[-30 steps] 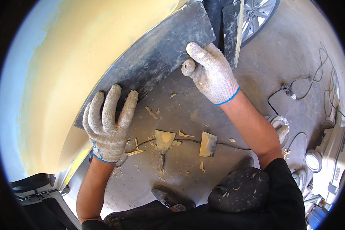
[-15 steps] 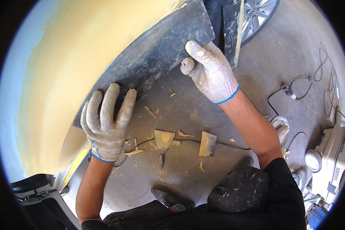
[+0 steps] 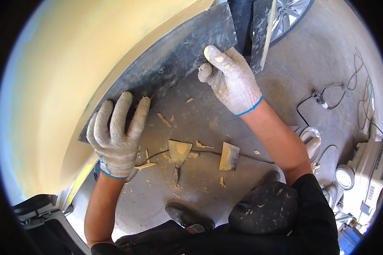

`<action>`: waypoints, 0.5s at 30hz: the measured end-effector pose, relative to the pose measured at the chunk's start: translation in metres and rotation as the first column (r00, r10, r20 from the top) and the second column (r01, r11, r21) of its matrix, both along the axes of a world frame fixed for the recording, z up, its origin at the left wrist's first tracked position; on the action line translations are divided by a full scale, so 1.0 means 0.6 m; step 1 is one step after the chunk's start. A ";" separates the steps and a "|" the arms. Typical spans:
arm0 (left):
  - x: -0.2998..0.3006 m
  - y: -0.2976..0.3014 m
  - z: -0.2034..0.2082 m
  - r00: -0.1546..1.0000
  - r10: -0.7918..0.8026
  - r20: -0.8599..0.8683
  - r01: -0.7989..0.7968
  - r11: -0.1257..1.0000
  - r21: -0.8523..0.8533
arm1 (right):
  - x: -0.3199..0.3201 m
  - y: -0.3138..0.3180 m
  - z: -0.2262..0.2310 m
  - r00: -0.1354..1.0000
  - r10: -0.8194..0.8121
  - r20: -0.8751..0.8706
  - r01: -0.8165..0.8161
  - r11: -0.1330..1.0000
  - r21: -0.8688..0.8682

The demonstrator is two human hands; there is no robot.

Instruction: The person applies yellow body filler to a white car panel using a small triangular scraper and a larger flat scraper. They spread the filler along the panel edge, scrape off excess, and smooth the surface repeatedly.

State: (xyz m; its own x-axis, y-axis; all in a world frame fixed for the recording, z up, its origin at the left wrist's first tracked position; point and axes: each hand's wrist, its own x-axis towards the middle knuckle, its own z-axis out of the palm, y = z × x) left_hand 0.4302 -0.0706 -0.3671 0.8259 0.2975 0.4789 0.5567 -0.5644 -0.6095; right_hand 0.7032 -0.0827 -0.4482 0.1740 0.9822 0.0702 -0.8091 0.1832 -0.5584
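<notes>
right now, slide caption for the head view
Gloved left hand spread on a dark sheet, right hand gripping it, yellow panel alongside.

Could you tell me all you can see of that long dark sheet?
The long dark sheet is blackish, scuffed and smeared, perhaps rubber or plastic. It bows along its length, slanting up to the right, its far edge along the yellowish panel. The left hand lies spread on its lower end; the right hand grips near its upper end.

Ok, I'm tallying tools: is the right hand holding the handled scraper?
No, the right hand holds the dark sheet, while the handled scraper lies on the floor.
</notes>
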 end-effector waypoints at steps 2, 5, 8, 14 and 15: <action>-0.006 0.003 -0.016 1.000 -0.002 0.011 0.002 1.000 0.012 | -0.006 0.002 -0.013 1.000 0.001 0.011 0.000 1.000 -0.018; -0.016 0.003 -0.039 1.000 0.022 0.001 -0.022 1.000 0.015 | -0.015 0.003 -0.024 1.000 0.018 0.020 -0.017 0.999 -0.046; -0.028 0.003 -0.066 0.998 0.055 -0.013 -0.055 0.998 0.019 | -0.025 0.008 -0.049 0.999 0.009 0.035 -0.006 0.995 -0.099; -0.058 0.018 -0.146 0.995 0.099 -0.013 -0.099 0.994 0.056 | -0.050 0.023 -0.101 0.999 0.039 0.028 -0.031 0.972 -0.234; -0.064 0.020 -0.157 0.994 0.106 -0.013 -0.105 0.993 0.056 | -0.057 0.025 -0.109 0.999 0.036 0.008 -0.033 0.971 -0.235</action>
